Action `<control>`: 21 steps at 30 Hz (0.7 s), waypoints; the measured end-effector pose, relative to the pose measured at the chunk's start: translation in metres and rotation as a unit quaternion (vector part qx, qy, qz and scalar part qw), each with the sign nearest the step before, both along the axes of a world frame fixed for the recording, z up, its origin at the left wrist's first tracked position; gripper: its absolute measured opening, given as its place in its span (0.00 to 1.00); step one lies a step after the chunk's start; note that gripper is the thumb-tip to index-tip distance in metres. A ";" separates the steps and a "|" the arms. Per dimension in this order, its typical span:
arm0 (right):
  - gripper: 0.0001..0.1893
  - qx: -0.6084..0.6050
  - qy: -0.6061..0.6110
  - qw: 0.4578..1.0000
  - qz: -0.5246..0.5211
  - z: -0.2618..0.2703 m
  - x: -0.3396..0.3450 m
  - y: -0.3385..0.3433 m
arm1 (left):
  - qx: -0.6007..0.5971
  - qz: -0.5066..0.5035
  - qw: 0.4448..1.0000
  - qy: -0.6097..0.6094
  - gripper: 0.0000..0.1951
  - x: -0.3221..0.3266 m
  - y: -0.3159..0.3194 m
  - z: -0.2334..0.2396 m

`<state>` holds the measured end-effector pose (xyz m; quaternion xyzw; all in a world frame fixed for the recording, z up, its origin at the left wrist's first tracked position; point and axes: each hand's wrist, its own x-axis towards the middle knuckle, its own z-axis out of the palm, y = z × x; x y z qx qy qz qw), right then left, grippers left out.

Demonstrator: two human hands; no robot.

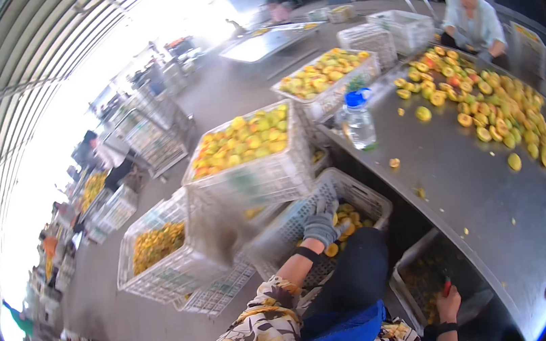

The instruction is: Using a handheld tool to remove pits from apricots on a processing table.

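My left hand [320, 227], in a grey knit glove with a dark wristband, reaches into a grey plastic crate [377, 197]. Its fingers are apart above halved yellow fruit [349, 227], which look like peaches. Yellow shows between the fingers, but it seems to lie below them. My right hand [449, 305] is bare and closed around the red handle of a small tool [446, 286], perhaps a pitting knife. Its working end is hard to make out. That hand is beside a lower crate [404, 291] under the metal table's edge, with fruit scraps inside.
On the metal table [421, 167] lie many halved fruits [505, 106] and a clear bottle with a blue cap [360, 121]. Left stand a crate of whole fruit [253, 175] and a crate of small yellow pieces [156, 279]. A co-worker [475, 23] sits across the table.
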<state>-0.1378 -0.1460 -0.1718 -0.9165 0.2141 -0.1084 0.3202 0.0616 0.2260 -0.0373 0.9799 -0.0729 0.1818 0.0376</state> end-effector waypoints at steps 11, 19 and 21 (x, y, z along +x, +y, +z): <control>0.17 -0.029 0.002 0.999 0.037 -0.125 0.015 -0.049 | 0.001 0.069 0.877 0.476 0.27 -0.186 0.118 -0.113; 0.17 -0.046 0.073 0.995 0.046 -0.148 0.014 -0.073 | 0.023 0.069 0.907 0.415 0.23 -0.198 0.116 -0.143; 0.17 -0.080 0.024 0.995 0.060 -0.153 0.011 -0.074 | 0.016 0.051 0.903 0.427 0.21 -0.197 0.118 -0.144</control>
